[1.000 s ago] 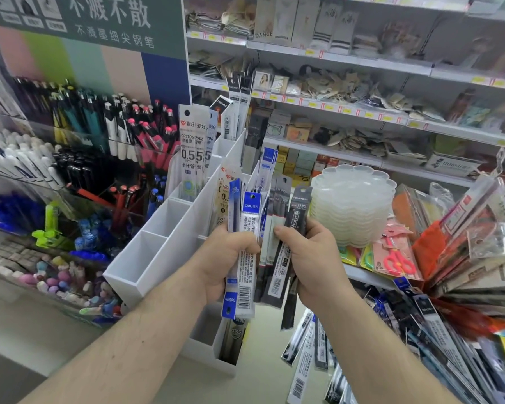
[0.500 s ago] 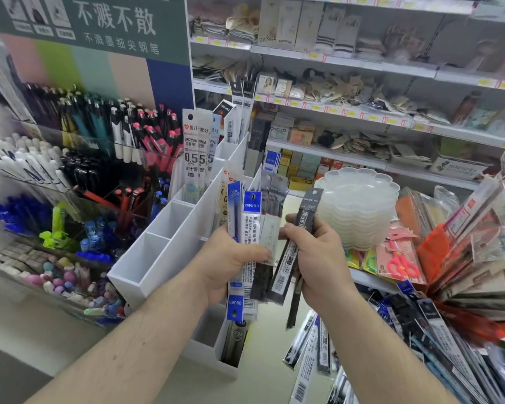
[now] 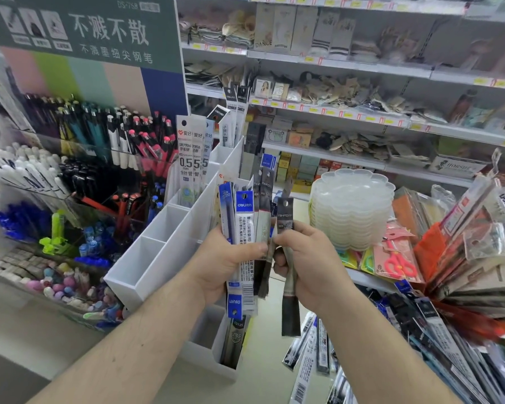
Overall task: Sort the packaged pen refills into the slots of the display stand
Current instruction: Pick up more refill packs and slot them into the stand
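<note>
Refill packs (image 3: 245, 246) stand upright in a bundle gripped by the left hand (image 3: 225, 260); the right hand (image 3: 306, 258), just beside it, pinches one dark pack (image 3: 287, 275) upright. The white stand (image 3: 164, 246) lies left of and beyond both hands, nearer the left.

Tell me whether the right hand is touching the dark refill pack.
Touching. The head view shows the right hand pinching the dark refill pack between thumb and fingers.
</note>
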`<state>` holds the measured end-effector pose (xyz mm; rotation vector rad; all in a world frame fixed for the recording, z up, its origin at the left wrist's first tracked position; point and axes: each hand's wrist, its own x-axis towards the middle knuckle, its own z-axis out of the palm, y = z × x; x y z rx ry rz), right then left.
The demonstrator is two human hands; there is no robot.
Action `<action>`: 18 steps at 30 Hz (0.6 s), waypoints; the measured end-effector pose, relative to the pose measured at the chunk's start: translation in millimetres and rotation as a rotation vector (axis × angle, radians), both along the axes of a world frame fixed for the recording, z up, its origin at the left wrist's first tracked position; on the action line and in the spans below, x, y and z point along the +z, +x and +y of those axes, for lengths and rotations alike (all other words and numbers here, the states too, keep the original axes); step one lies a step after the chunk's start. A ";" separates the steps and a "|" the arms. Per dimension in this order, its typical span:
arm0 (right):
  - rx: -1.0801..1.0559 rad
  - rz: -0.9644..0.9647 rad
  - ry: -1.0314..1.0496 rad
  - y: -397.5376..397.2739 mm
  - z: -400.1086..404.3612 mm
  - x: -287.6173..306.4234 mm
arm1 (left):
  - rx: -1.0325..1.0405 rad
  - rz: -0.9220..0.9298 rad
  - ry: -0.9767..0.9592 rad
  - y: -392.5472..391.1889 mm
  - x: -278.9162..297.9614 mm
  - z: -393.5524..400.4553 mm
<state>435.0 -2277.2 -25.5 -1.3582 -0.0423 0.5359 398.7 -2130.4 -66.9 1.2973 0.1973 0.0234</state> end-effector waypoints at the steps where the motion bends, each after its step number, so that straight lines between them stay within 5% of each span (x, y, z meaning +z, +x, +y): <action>1: -0.007 -0.001 0.026 -0.9 0.1 0.5 | -0.007 -0.009 -0.011 -0.4 -0.7 0.0; 18: 0.026 0.013 0.090 -2.0 -0.3 0.5 | 0.005 -0.050 -0.010 2.9 -8.2 1.2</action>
